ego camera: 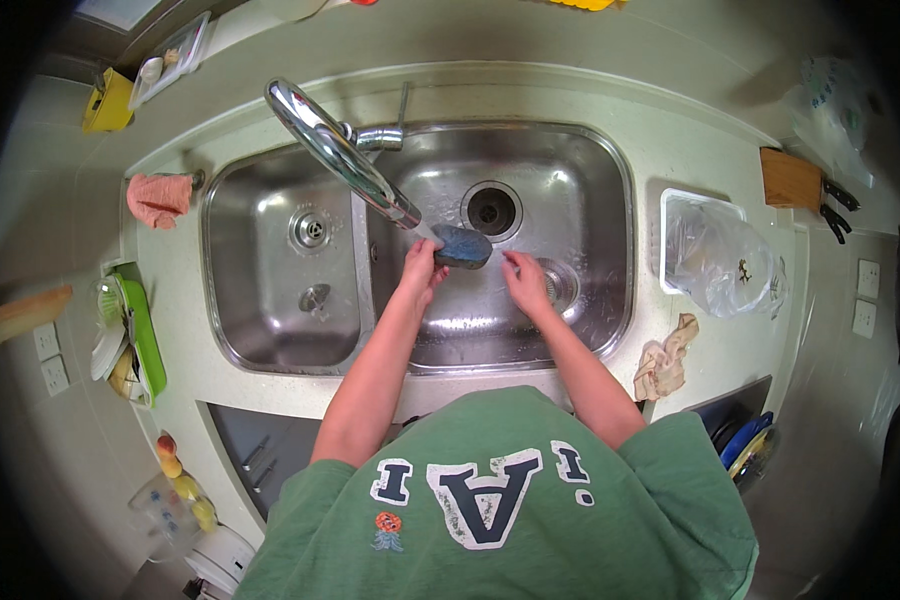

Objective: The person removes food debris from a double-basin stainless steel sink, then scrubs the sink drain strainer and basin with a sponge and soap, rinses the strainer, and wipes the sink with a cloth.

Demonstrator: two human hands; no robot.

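Note:
Beneath the spout of the chrome faucet, my left hand grips a blue-grey sponge by its left end. Water runs from the spout onto that end. My right hand is just right of the sponge, not touching it, with its fingers slightly curled and nothing seen in them. Both hands are over the right basin of the stainless-steel double sink. The open drain lies behind the sponge. A metal strainer basket sits in the basin, partly hidden by my right hand.
In the left basin lies a small metal strainer. Right of the sink are a white tray under a plastic bag, a crumpled beige cloth and a knife block. Leftward are a pink cloth and a green dish rack.

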